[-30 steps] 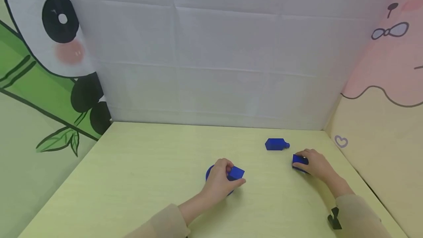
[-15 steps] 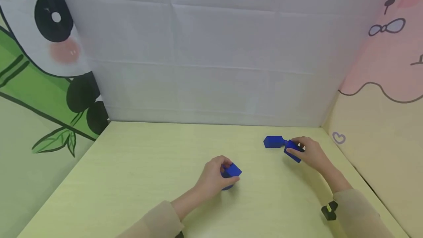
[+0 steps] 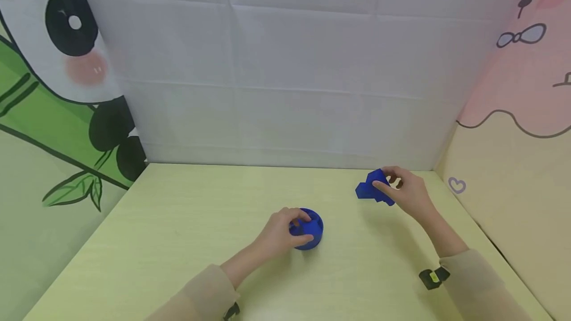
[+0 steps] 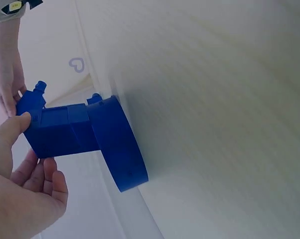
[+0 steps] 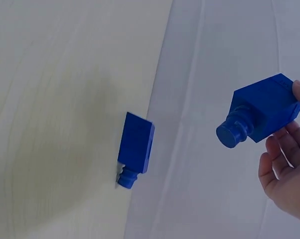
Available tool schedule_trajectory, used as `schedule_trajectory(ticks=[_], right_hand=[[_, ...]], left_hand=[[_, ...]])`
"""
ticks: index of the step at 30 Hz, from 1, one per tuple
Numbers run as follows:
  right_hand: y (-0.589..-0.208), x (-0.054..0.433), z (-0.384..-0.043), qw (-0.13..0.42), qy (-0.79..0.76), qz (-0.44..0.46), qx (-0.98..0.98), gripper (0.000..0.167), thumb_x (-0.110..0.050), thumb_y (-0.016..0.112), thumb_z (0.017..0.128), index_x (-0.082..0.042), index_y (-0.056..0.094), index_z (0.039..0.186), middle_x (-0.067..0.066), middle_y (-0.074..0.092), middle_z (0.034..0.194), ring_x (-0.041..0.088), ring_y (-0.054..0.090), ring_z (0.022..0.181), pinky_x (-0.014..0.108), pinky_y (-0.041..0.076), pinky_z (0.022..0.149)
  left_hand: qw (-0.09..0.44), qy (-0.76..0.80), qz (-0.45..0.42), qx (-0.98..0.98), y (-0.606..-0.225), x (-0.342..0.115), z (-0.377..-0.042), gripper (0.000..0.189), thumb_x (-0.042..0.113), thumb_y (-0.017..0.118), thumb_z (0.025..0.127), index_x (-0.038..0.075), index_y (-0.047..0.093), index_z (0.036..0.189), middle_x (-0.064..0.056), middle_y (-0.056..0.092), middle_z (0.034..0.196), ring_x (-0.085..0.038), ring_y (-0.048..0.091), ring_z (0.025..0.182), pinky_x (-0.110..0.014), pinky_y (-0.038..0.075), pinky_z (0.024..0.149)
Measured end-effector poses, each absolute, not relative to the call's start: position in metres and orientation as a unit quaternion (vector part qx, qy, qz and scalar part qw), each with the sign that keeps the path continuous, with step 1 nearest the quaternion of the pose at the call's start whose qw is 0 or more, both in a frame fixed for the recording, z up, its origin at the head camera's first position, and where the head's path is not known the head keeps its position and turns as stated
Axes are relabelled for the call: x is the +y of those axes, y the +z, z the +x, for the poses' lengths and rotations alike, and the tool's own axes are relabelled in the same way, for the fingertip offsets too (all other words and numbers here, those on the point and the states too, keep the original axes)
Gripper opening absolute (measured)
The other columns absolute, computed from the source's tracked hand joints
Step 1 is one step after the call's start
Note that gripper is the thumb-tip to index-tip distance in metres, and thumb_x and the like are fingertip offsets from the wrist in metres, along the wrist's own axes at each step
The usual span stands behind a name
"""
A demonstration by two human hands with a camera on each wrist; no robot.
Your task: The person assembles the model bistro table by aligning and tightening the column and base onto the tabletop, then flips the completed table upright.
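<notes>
My left hand (image 3: 285,229) pinches a blue rectangular block (image 4: 60,129) between thumb and fingers. The block's far end meets a round blue holder (image 4: 120,144) on the table, whose ring shows around it in the head view. Over at the right, my right hand (image 3: 410,194) grips a blue bottle-shaped block (image 5: 264,107) by its wide end, with the ribbed round neck pointing away from the palm. It is raised above the table. A similar blue bottle-shaped piece (image 5: 135,144) lies on its side on the tabletop, partly covered by the raised one in the head view.
The pale yellow table (image 3: 187,222) ends at a white cloth backdrop (image 3: 294,88). A printed panel (image 3: 513,162) rises along the right edge, and a panda-and-bamboo print (image 3: 67,113) along the left. Both sleeved wrists carry small dark devices.
My right hand has lifted its bottle-shaped block from the table and moved it up and left, over the lying one, turning it. My left hand has shifted slightly left; more of the holder's ring shows.
</notes>
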State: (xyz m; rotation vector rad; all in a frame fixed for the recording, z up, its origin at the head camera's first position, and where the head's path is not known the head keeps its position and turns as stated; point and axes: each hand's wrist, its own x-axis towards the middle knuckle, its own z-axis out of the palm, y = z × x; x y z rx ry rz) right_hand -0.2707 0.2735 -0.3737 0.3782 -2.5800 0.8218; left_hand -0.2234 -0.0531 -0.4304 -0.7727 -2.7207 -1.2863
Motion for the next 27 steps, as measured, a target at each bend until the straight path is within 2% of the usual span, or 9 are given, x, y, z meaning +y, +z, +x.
schedule_trajectory(ticks=[7, 12, 17, 22, 27], right_hand=[[-0.363, 0.245, -0.257, 0.218, 0.371, 0.145, -0.891, 0.04, -0.026, 0.072, 0.084, -0.003, 0.061, 0.115, 0.011, 0.066, 0.093, 0.016, 0.056, 0.082, 0.017, 0.046, 0.069], [-0.363, 0.229, -0.25, 0.181, 0.436, 0.134, -0.871, 0.044, -0.03, 0.07, 0.086, -0.005, 0.058, 0.121, 0.013, 0.066, 0.104, 0.023, 0.061, 0.09, 0.011, 0.046, 0.075], [-0.371, 0.215, -0.246, 0.151, 0.486, 0.129, -0.851, 0.046, -0.03, 0.07, 0.086, -0.005, 0.057, 0.122, 0.012, 0.066, 0.108, 0.02, 0.063, 0.096, 0.013, 0.048, 0.079], [-0.384, 0.203, -0.244, 0.141, 0.502, 0.149, -0.84, 0.043, -0.024, 0.072, 0.084, -0.003, 0.059, 0.119, 0.012, 0.067, 0.106, 0.012, 0.065, 0.092, 0.017, 0.051, 0.079], [-0.399, 0.195, -0.246, 0.133, 0.509, 0.174, -0.832, 0.041, -0.021, 0.073, 0.083, -0.003, 0.059, 0.117, 0.011, 0.067, 0.107, 0.017, 0.065, 0.094, 0.028, 0.053, 0.082]], left_hand=[[0.0, -0.412, -0.277, -0.868, -0.429, -0.064, -0.23, 0.03, 0.026, 0.076, 0.08, 0.018, 0.066, 0.107, 0.005, 0.062, 0.101, -0.013, 0.055, 0.094, -0.034, 0.049, 0.084], [-0.004, -0.41, -0.31, -0.858, -0.427, -0.071, -0.236, 0.029, 0.023, 0.075, 0.081, 0.014, 0.066, 0.108, 0.001, 0.063, 0.106, -0.015, 0.056, 0.095, -0.04, 0.05, 0.082], [0.009, -0.386, -0.35, -0.854, -0.427, -0.079, -0.244, 0.029, 0.019, 0.075, 0.082, 0.013, 0.066, 0.108, 0.001, 0.062, 0.109, -0.015, 0.057, 0.093, -0.034, 0.052, 0.079], [0.0, -0.373, -0.379, -0.847, -0.426, -0.087, -0.25, 0.031, 0.019, 0.072, 0.084, 0.012, 0.064, 0.114, 0.0, 0.062, 0.112, -0.016, 0.057, 0.096, -0.036, 0.051, 0.082], [-0.008, -0.364, -0.395, -0.844, -0.424, -0.094, -0.255, 0.032, 0.018, 0.069, 0.086, 0.011, 0.063, 0.117, -0.002, 0.062, 0.116, -0.017, 0.057, 0.097, -0.038, 0.051, 0.085]])
